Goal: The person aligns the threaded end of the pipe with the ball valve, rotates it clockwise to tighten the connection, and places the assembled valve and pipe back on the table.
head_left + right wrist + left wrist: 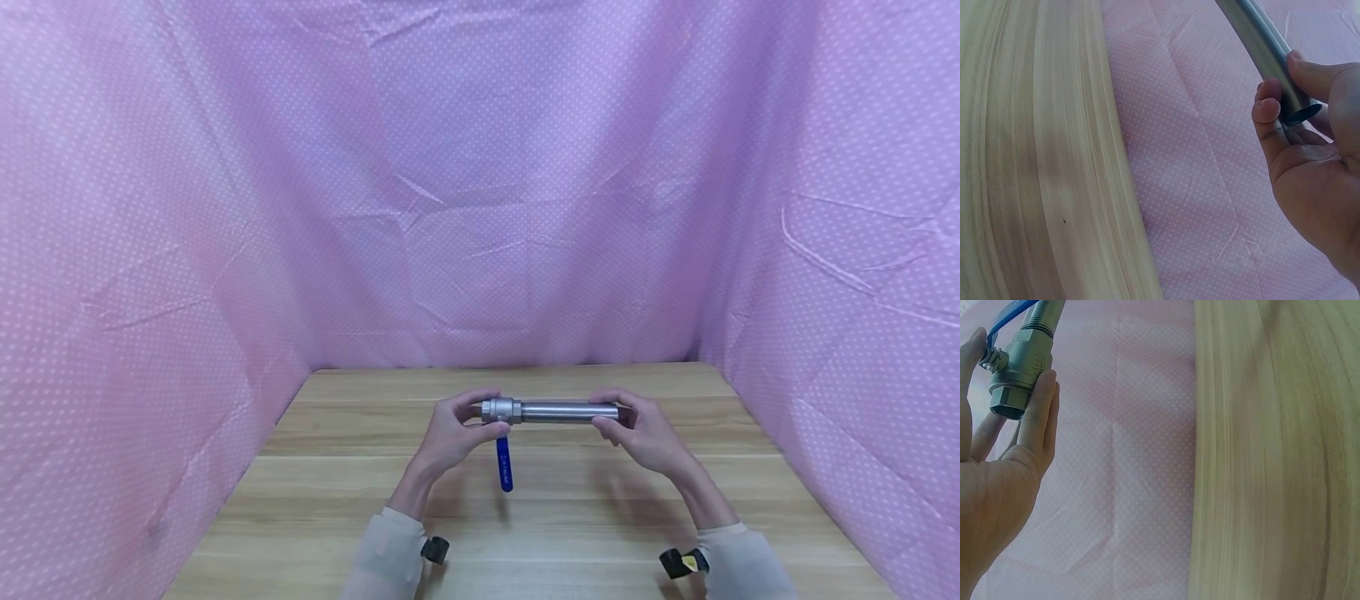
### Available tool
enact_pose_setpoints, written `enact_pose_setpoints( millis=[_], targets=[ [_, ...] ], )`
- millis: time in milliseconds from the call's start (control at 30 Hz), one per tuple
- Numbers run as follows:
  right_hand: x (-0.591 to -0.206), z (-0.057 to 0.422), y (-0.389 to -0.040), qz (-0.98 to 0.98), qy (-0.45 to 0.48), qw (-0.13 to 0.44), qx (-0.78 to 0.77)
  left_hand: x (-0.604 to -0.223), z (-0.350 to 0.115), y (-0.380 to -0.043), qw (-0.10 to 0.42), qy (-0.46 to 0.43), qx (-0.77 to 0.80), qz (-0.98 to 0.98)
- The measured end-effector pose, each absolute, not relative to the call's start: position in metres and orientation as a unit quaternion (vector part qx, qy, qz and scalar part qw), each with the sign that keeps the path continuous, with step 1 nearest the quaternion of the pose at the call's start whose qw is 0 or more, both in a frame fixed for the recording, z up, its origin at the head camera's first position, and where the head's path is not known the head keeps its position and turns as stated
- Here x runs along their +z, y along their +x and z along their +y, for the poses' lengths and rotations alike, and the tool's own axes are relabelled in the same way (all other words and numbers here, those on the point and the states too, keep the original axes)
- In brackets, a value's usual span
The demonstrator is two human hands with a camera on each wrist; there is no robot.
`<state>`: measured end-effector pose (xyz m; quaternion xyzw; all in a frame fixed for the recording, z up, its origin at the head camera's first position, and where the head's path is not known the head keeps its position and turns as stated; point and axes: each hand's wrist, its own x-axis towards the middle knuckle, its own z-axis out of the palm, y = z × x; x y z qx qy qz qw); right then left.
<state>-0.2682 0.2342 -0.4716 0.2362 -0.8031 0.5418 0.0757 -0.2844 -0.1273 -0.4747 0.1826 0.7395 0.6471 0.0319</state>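
A metal ball valve (501, 410) is joined end to end with a smooth steel pipe (566, 412), and both are held level above the table. My left hand (453, 429) grips the valve between thumb and fingers. The valve's blue lever (505, 464) points down toward me in the head view. At the pipe's far end, my right hand (641, 429) pinches it with thumb and fingers. Pipe threads show at the valve's mouth (1038, 325) in the left wrist view. The right wrist view shows the pipe's open end (1304, 114) near the palm.
Below the hands lies a wooden table (337, 492). Pink dotted cloth (480, 208) hangs behind it and along both sides. Each wrist carries a small black camera strap, such as the right one (682, 562).
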Motion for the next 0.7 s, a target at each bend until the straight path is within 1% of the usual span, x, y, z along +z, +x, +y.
enact_pose_setpoints(
  millis=[467, 700],
  targets=[
    [-0.4755, 0.2351, -0.2701, -0.803, 0.257, 0.09, 0.53, -0.4752, -0.128, -0.2852, 0.034, 0.185, 0.651, 0.736],
    [-0.4733, 0.2338, -0.2706, -0.805, 0.231, 0.076, 0.541, -0.4747, -0.1284, -0.2859, 0.032, 0.185, 0.65, 0.737]
  ],
)
